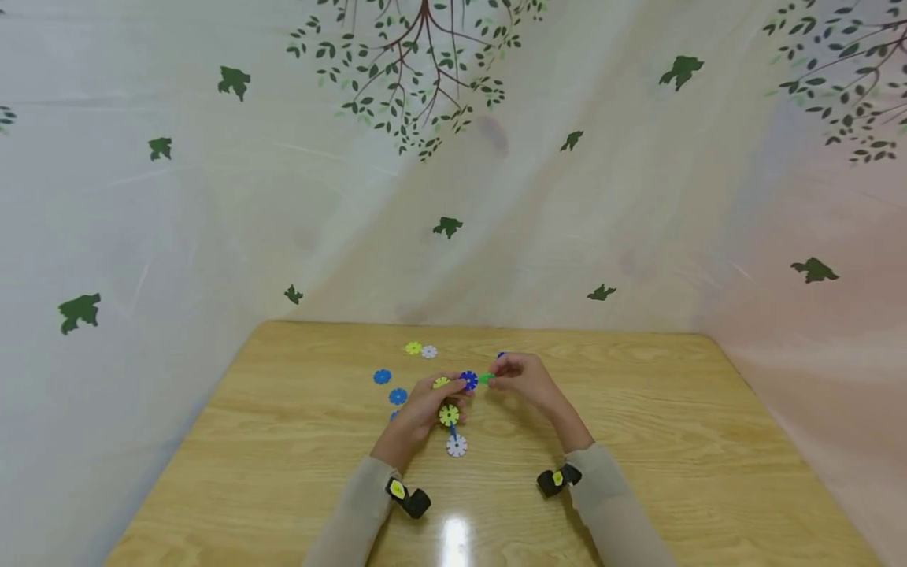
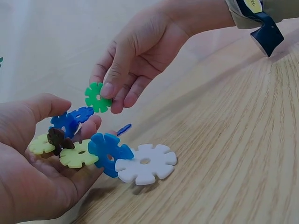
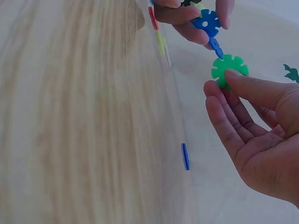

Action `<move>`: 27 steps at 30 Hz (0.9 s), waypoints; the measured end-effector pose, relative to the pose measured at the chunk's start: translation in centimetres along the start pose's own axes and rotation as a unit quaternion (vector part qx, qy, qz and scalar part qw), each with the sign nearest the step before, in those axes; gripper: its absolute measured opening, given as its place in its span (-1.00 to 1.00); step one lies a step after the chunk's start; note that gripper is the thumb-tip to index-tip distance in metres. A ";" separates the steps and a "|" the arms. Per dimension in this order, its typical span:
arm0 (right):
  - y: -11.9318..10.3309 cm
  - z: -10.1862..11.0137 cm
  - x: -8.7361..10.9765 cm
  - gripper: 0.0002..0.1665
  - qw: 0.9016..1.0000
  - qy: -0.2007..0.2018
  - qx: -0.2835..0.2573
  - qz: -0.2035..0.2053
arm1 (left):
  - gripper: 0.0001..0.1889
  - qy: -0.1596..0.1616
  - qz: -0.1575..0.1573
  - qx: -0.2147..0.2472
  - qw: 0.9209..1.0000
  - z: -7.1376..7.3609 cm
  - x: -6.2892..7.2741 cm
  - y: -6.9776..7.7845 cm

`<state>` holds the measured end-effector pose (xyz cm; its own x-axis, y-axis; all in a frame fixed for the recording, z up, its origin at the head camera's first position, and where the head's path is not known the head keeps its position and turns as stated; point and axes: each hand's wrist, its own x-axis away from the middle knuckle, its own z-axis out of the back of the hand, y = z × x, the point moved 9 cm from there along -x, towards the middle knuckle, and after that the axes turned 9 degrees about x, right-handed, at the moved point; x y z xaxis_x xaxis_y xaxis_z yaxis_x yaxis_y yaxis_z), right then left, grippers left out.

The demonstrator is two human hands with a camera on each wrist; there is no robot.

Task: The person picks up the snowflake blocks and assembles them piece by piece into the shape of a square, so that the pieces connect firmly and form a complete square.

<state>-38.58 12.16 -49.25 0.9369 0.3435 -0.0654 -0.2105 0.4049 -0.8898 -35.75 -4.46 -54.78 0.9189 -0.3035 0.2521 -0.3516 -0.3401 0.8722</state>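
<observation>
My left hand (image 2: 42, 177) holds a chain of interlocking snowflake discs above the table. In the left wrist view the chain has yellow discs (image 2: 78, 155), a dark brown disc (image 2: 59, 140), blue discs (image 2: 110, 155) and a white disc (image 2: 145, 164) at its near end. Between thumb and fingers my right hand (image 2: 145, 51) pinches a green snowflake disc (image 2: 97, 97). The green disc's edge meets the blue disc (image 3: 215, 46) at the chain's far end; whether its slot is engaged I cannot tell. Part of the chain is hidden by the left fingers.
Loose blue discs (image 1: 382, 376) lie left of the left hand on the wooden table (image 1: 638, 409). Farther back are a yellow disc (image 1: 413, 347) and a white disc (image 1: 429, 352). Another blue disc (image 1: 501, 355) is partly behind the right hand. A patterned curtain (image 1: 453, 181) surrounds the table.
</observation>
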 end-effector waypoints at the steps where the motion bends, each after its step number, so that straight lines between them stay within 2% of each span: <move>1: 0.0 0.1 0.0 -0.85 1.000 0.005 0.004 0.001 | -0.62 -0.001 0.000 0.000 1.000 0.0 0.0 0.0; 14: -0.3 0.2 0.4 -0.85 1.000 0.024 0.009 0.007 | -0.62 -0.006 0.001 -0.011 1.000 -0.3 0.2 0.1; 21: -0.4 0.5 0.7 -0.84 1.000 0.011 0.010 0.022 | -0.65 -0.008 -0.004 0.004 1.000 -0.3 0.2 0.1; 27: -0.6 0.6 0.8 -0.85 0.999 -0.007 0.008 0.039 | -0.67 -0.017 -0.010 -0.019 1.000 -0.4 0.4 0.4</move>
<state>-37.85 12.69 -48.49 0.9138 0.3858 -0.1273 -0.2868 0.3907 -0.8747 -35.45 -4.32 -54.18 0.9185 -0.3277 0.2212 -0.3264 -0.3130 0.8919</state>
